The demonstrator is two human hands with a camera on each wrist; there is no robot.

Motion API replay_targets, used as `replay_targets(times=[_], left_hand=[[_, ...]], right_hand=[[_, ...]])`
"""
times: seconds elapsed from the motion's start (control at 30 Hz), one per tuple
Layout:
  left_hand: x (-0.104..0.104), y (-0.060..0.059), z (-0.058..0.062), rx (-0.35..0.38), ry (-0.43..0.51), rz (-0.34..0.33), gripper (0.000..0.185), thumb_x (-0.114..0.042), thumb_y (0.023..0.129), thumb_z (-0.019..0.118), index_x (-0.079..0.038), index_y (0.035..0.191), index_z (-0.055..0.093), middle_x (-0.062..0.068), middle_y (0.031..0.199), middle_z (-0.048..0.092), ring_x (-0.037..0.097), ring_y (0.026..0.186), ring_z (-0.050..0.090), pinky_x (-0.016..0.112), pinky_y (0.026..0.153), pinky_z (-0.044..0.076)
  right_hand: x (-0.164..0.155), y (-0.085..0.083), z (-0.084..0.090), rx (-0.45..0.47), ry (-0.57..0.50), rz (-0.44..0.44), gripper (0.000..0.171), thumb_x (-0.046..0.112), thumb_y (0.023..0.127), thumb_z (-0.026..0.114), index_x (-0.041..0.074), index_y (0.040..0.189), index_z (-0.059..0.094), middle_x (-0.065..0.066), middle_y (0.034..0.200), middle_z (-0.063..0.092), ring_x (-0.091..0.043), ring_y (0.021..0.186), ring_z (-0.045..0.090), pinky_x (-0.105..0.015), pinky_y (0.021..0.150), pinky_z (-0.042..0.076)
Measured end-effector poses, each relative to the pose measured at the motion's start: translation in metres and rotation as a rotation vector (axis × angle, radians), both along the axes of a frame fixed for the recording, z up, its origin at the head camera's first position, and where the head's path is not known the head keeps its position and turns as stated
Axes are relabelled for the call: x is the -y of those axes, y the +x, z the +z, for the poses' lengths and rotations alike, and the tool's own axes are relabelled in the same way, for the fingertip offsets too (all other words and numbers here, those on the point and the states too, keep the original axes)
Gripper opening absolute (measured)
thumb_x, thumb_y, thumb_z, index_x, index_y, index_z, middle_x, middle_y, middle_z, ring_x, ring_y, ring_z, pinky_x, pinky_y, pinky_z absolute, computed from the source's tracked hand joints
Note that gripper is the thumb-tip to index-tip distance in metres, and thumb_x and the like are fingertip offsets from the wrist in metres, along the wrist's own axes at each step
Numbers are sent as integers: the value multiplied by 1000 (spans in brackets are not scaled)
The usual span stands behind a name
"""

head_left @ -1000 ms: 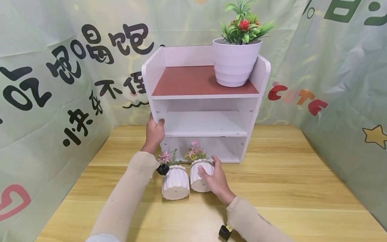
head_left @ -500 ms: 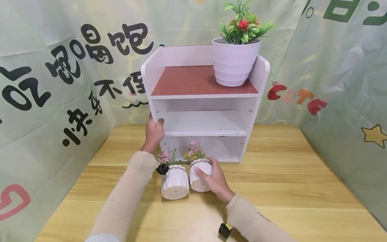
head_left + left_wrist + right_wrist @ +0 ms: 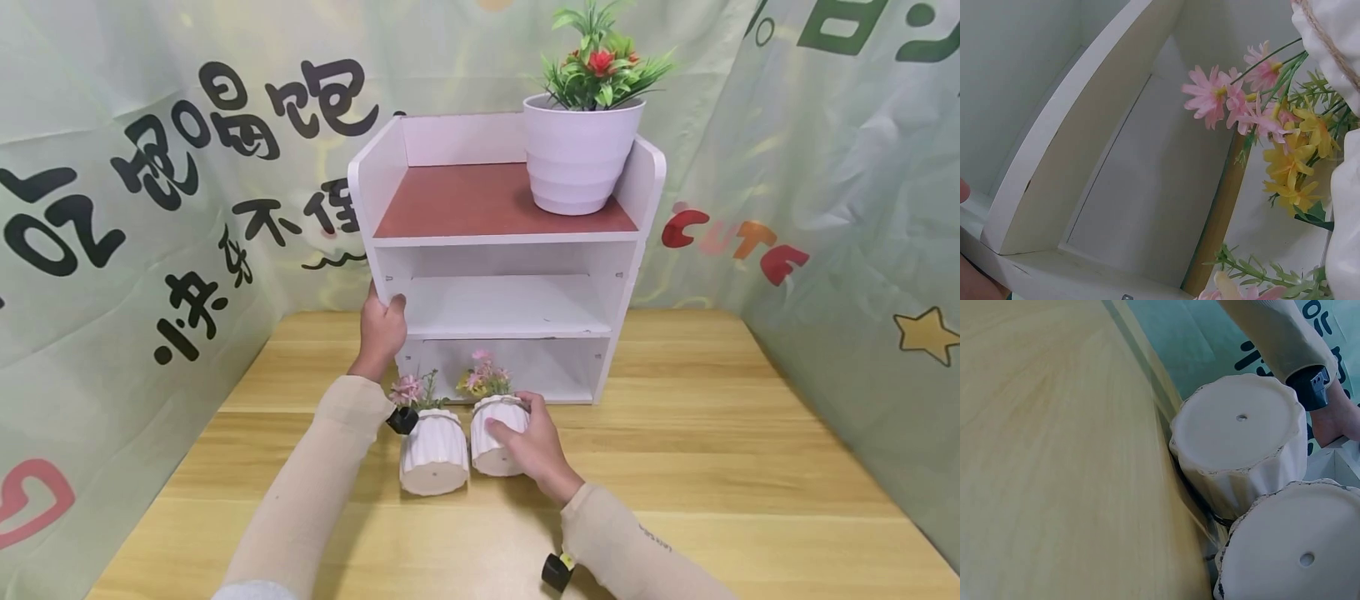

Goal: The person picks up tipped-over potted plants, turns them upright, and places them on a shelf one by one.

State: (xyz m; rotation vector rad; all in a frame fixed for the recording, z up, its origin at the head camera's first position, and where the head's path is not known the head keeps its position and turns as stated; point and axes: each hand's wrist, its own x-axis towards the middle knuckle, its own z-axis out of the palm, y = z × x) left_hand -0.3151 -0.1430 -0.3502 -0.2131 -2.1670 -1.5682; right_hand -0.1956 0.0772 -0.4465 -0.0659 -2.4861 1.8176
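Left hand [image 3: 382, 327] grips shelf unit [image 3: 504, 250] side panel; right hand [image 3: 531, 446] curled round right ribbed pot [image 3: 495, 437], forearm angled inward.

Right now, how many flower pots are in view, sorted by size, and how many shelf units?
Small ribbed white pots lying on the table: 2 (left one, right one gripped by the right hand)
Large white pot on the top shelf: 1
White shelf unit: 1, held by the left hand
Total: 4
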Motion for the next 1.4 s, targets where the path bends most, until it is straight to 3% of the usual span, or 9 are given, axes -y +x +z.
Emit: replay_targets(times=[0.53, 0.9, 1.1, 1.4], left_hand=[[-1, 0, -1, -19, 18, -22, 42, -7, 99, 40, -1, 141, 37, 22, 128, 54, 37, 116, 54, 51, 97, 44], [1, -2, -2, -18, -12, -9, 45, -10, 100, 41, -6, 144, 36, 20, 132, 52, 35, 122, 50, 53, 102, 39], [1, -3, -2, -21, -11, -12, 45, -11, 100, 41, -5, 144, 36, 20, 132, 52, 35, 121, 50, 53, 101, 40], [0, -2, -1, -18, -6, -13, 45, -10, 100, 41, -6, 144, 36, 19, 134, 51, 35, 124, 48, 52, 104, 37]], right_hand=[[1, 3, -4, -27, -55, -30, 64, 23, 79, 76, 3, 130, 45, -21, 134, 50, -37, 120, 47, -55, 104, 34], [1, 3, -3, -43, -118, -65, 58, 19, 79, 74, 1, 126, 45, -20, 130, 51, -36, 119, 47, -51, 106, 33], [0, 5, -2, -46, -150, -51, 64, 19, 80, 73, -2, 132, 43, -22, 134, 48, -37, 122, 45, -52, 107, 31], [-1, 6, 0, -48, -170, -53, 57, 18, 82, 72, -1, 129, 46, -19, 127, 52, -33, 115, 49, -50, 103, 36]])
